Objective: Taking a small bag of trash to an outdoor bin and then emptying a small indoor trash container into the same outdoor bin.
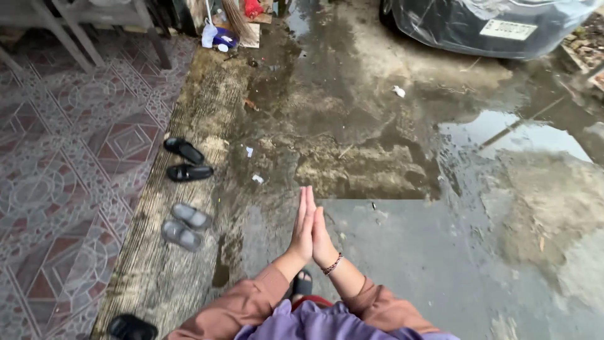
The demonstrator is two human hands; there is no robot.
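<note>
A person stood on a wet grey concrete yard floor (402, 252), looking down at their own two hands. The left hand (304, 230) and the right hand (321, 238) were pressed flat together, palm to palm, fingers (306, 204) straight, closed side by side and pointing away from the body. They held nothing; the pose read as a greeting or prayer gesture rather than a grip. A beaded bracelet (333, 264) circled the right wrist, and brown long sleeves (242, 305) covered both forearms above a purple garment (314, 324).

Nearest the hands, well apart on the floor's rough left strip, lay a pair of grey rubber slippers (182, 225), and beyond them a pair of black slippers (184, 160), both lined up just beside the edge of the patterned red-and-grey tiled porch floor (63, 170), likely left there to keep the tiles clean. Another black slipper (131, 327) sat at the near left corner. Puddles (522, 135) lay toward the far right, near a vehicle under clear plastic sheeting (484, 25). Small litter scraps (399, 91) dotted the concrete.
</note>
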